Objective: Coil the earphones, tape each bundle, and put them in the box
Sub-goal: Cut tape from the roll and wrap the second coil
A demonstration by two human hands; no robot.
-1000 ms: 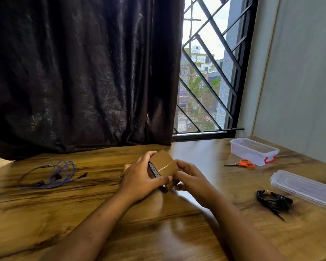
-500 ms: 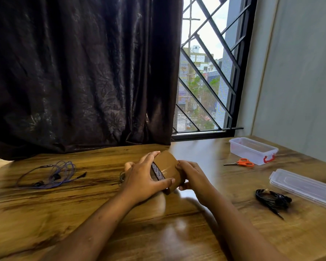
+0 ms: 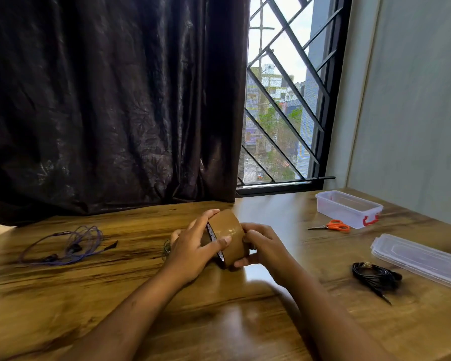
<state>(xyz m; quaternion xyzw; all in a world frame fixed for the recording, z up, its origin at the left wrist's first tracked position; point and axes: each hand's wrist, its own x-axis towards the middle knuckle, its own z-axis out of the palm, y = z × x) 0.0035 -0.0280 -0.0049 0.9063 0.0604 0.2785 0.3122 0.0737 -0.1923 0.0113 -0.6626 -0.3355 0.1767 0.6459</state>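
Earphones in purple [image 3: 63, 244] lie loose at left on the table [image 3: 89, 295], with free wood all round. Left hand [image 3: 193, 250] grips the tape roll [image 3: 228, 234] at its rim, and right hand [image 3: 263, 246] pinches its outer band. The roll is on edge at the middle, its axis running left to right. Scissors [image 3: 333, 225], box [image 3: 348, 208], black earphones [image 3: 375, 277] and lid [image 3: 422, 259] crowd the right edge. The roll's place is unchanged from a second ago.

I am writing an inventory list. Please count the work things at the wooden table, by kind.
Earphone sets: 2, loose purple earphones and coiled black earphones
Brown tape roll: 1
Orange-handled scissors: 1
Clear plastic box with red latch: 1
Clear flat plastic lid: 1
Total: 6. A dark cord beside the left hand is too hidden to count.
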